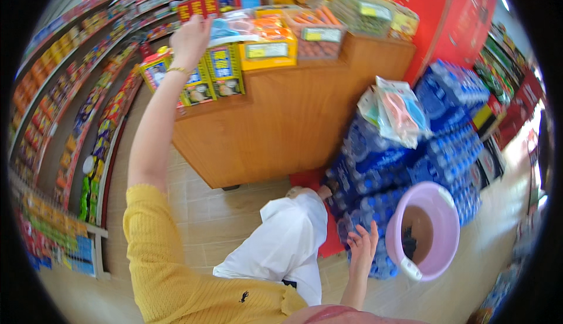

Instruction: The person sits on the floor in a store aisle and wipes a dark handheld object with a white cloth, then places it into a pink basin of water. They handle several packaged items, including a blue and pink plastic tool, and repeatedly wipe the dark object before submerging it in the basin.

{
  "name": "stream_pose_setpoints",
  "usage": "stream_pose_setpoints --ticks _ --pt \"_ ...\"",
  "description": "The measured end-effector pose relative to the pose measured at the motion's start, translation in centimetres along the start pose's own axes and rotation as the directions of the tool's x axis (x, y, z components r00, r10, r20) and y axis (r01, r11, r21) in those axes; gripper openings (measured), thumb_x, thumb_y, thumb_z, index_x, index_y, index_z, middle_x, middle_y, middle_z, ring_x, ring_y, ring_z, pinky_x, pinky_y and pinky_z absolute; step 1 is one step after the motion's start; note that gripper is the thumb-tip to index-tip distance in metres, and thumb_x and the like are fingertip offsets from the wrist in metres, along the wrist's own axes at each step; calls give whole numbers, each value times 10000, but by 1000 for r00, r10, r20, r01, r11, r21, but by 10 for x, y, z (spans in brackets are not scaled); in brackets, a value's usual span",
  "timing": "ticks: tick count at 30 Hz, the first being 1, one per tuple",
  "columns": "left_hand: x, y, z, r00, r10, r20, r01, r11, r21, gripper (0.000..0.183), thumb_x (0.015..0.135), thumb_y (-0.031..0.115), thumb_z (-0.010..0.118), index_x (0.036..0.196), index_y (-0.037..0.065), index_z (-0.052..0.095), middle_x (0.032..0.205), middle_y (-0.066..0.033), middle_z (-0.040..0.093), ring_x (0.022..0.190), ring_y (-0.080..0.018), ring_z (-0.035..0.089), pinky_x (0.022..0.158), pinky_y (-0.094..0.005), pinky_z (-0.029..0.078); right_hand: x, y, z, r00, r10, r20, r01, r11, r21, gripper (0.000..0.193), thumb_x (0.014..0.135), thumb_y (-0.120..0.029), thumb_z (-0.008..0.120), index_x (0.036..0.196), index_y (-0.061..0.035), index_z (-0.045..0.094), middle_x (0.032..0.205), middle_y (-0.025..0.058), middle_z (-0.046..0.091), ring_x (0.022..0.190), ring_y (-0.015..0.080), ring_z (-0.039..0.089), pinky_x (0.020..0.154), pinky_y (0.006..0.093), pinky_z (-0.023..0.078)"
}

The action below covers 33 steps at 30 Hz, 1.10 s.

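My left hand (189, 42) reaches over the wooden counter (281, 113), its fingers drawn together at the lower edge of a red packet with yellow print (198, 8). Whether the fingers grip the packet or only touch it, I cannot tell. Just below the wrist stand yellow and black printed boxes (224, 70). A yellow display box (268, 51) holding orange packets is to the right of this hand. My right hand (363, 246) hangs low with fingers apart and nothing in it, left of a lilac basin (450, 230) with dark things inside.
Clear tubs (319, 43) of orange and reddish goods sit along the counter. Wrapped bottle packs (375, 165) are stacked at its right, with pink and blue packaged items (402, 110) on top. Stocked shelves (70, 130) curve along the left. A red panel (443, 16) stands behind.
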<state>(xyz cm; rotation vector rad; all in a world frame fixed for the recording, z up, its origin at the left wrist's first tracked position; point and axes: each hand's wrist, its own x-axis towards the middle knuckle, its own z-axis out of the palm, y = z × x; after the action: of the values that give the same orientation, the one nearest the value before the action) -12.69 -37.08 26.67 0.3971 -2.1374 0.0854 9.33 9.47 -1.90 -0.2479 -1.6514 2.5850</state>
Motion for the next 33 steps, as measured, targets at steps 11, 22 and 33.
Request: stream_pose_setpoints --ticks 11,22,33 --pt "-113 203 34 520 558 647 575 331 -748 324 899 344 515 1077 79 577 860 -27 582 764 -110 563 648 -261 480 -35 23 -16 992 91 -89 -88 995 37 472 924 -218 431 1350 -64 299 1097 113 541 903 169 553 795 298 428" --pt "-179 333 81 -31 701 713 997 74 -29 943 735 538 660 1321 -15 172 1126 -243 445 928 -299 557 764 -389 503 -47 44 -62 982 142 -127 -144 989 -6 410 946 -203 429 1323 -79 324 1096 81 546 927 135 559 791 262 439" --pt "-168 357 86 -1 737 676 998 43 -45 526 794 420 647 1059 -3 481 955 -117 516 755 -181 579 579 -241 509 -47 41 -55 987 113 -115 -111 994 22 384 942 -162 430 1307 -75 348 1085 84 549 942 140 551 806 267 439"
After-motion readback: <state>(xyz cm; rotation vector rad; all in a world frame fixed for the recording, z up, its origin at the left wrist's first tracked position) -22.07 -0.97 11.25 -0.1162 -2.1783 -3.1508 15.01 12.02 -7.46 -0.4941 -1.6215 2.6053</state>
